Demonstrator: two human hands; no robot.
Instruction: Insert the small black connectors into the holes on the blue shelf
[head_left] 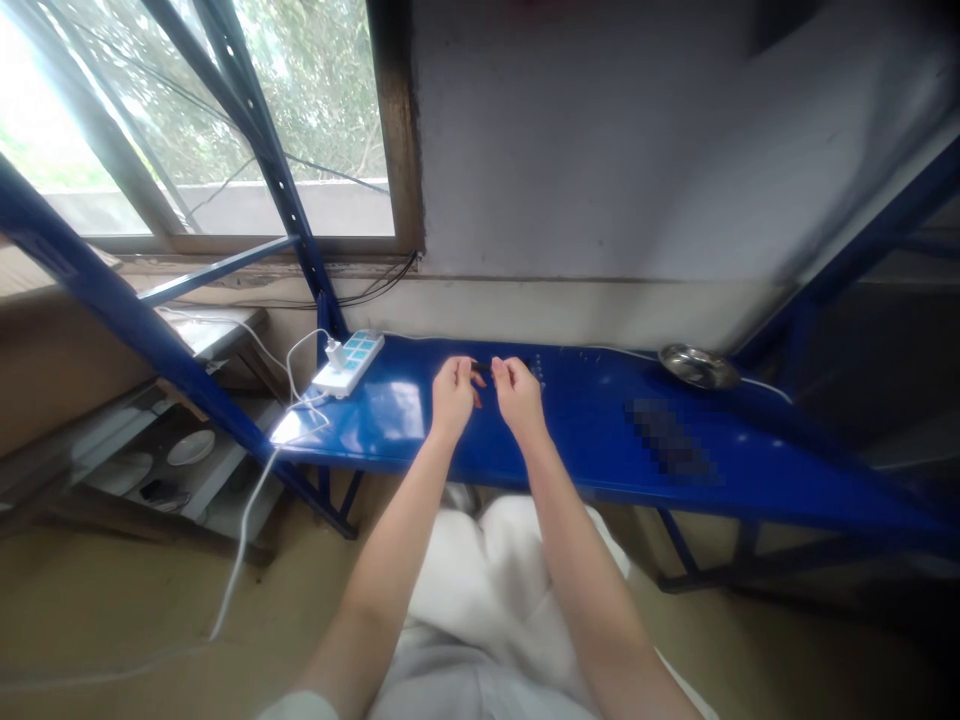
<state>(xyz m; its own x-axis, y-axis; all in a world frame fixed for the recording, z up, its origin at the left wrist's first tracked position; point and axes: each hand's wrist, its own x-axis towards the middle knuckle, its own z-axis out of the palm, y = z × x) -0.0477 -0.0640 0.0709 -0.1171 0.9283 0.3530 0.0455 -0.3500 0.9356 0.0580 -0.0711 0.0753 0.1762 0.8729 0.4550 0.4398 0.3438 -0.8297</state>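
Observation:
My left hand [454, 393] and my right hand [517, 392] are close together over the blue bench [585, 440]. Between their fingertips stretches a small, dark, thin piece [482, 367], too small to name. Both hands have fingers pinched on it, one at each end. Just behind my right hand, several tiny pale bits [538, 368] lie on the bench top, partly hidden by the hand.
A white power strip [351, 365] with a plug and cable sits at the bench's left end. Toward the right are a shiny metal dish [697, 367] and a blurred-out dark object [671, 440]. Blue rack posts [277, 180] rise at left, before a window.

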